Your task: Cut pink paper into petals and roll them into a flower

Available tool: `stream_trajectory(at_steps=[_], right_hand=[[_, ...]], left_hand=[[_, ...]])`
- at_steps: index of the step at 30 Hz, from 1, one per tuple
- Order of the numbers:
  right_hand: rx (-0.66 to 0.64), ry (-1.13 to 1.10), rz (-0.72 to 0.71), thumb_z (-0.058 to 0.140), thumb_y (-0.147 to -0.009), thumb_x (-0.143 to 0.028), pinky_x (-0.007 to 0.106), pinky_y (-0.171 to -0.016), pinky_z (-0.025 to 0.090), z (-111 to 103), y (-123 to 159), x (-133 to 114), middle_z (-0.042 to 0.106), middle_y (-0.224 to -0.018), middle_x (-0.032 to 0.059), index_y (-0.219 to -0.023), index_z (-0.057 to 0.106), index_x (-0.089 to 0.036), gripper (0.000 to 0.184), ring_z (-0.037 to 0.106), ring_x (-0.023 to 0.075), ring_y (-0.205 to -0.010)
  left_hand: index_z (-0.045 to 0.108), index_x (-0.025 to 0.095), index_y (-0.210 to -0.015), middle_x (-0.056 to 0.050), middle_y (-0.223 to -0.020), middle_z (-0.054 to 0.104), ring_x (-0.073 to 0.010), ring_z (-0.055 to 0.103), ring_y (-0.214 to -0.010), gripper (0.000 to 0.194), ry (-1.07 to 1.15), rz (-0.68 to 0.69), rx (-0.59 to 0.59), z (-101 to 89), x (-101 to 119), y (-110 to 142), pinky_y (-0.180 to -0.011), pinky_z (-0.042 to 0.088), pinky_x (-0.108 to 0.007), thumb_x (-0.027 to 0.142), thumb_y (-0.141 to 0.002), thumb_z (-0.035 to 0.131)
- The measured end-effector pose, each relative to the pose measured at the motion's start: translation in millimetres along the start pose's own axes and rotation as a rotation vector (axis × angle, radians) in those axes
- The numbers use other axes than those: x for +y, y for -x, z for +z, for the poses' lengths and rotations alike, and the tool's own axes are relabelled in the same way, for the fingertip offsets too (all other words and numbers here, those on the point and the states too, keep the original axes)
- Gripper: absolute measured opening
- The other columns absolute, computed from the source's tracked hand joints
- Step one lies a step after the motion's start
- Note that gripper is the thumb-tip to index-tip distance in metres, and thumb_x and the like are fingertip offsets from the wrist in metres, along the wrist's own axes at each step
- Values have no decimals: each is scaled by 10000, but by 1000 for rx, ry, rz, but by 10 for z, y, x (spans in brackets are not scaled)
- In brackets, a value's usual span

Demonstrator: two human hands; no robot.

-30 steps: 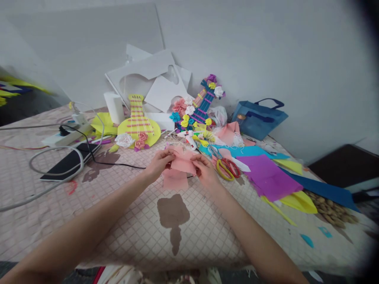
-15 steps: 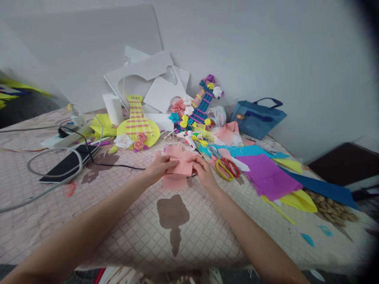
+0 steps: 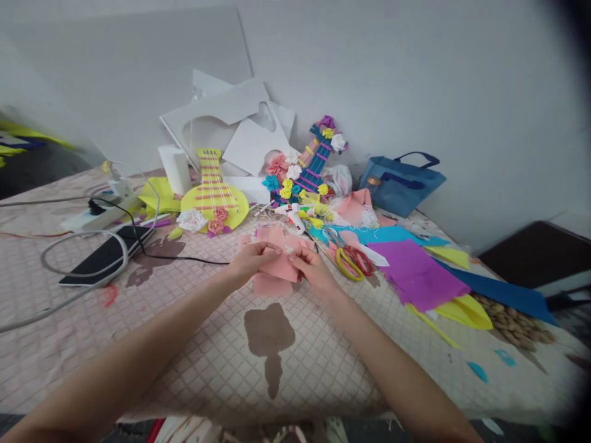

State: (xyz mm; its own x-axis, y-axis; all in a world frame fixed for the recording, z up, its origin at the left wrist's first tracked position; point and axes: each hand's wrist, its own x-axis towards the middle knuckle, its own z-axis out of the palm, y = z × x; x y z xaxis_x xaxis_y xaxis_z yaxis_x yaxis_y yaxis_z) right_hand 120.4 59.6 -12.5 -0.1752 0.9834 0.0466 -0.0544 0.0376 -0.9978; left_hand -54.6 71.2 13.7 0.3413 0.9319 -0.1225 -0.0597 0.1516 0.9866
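Observation:
Both my hands meet over the middle of the table on a pink piece of felt (image 3: 276, 269). My left hand (image 3: 252, 258) pinches its upper left part, fingers closed on it. My right hand (image 3: 310, 269) pinches the right part, thumb and fingers pressed together close to the left hand's fingertips. A lower flap of the pink felt (image 3: 270, 285) hangs down onto the checked tablecloth (image 3: 194, 344). Red and yellow scissors (image 3: 351, 259) lie just right of my right hand.
A yellow felt guitar (image 3: 215, 197) and a blue flowered one (image 3: 308, 166) lean at the back with white foam boards (image 3: 231, 117). A glue gun (image 3: 293, 215), purple felt (image 3: 415, 274), blue bag (image 3: 399, 181), phone (image 3: 104, 252), cables and power strip (image 3: 99, 212) lie around.
My hands have drawn closer together on the pink felt, the right fingers sliding left toward the left thumb, bunching the piece. Nothing else on the table has moved.

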Motion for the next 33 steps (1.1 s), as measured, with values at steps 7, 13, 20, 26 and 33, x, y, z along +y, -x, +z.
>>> stream_trajectory(at_steps=[7,13,20,26,33], right_hand=[[-22,1,5,659,-711,-455,218,-422,305,18,11,-13,448,-570,-58,-683,508,-199,298,407,82,-467],[-18,33,-16,654,-715,-475,218,-422,303,15,5,-4,447,-577,-55,-696,519,-197,310,403,83,-476],[-99,90,-17,644,-724,-479,219,-410,331,-5,16,-14,458,-583,-57,-722,521,-202,303,417,83,-454],[-110,105,17,659,-716,-456,214,-402,304,-15,33,-38,461,-575,-56,-715,532,-197,289,407,81,-455],[93,-110,11,685,-681,-453,224,-467,366,37,26,-62,496,-636,-32,-702,533,-206,291,457,106,-554]], left_hand=[[595,108,-754,9,-612,549,-71,450,-523,378,-68,36,41,-21,-30,-14,-471,277,-189,411,-590,750],[609,114,-805,-9,-647,567,-98,481,-572,411,-132,35,74,4,10,11,-491,298,-199,459,-608,716],[608,120,-685,20,-545,517,-66,391,-487,288,-211,48,43,-25,-1,-15,-446,217,-195,377,-602,707],[625,116,-744,-5,-636,580,-97,502,-591,310,-153,74,0,-18,10,1,-511,350,-197,379,-618,732],[610,130,-951,-68,-872,651,-143,618,-746,417,190,-69,-94,37,-24,20,-676,492,-276,391,-656,747]])
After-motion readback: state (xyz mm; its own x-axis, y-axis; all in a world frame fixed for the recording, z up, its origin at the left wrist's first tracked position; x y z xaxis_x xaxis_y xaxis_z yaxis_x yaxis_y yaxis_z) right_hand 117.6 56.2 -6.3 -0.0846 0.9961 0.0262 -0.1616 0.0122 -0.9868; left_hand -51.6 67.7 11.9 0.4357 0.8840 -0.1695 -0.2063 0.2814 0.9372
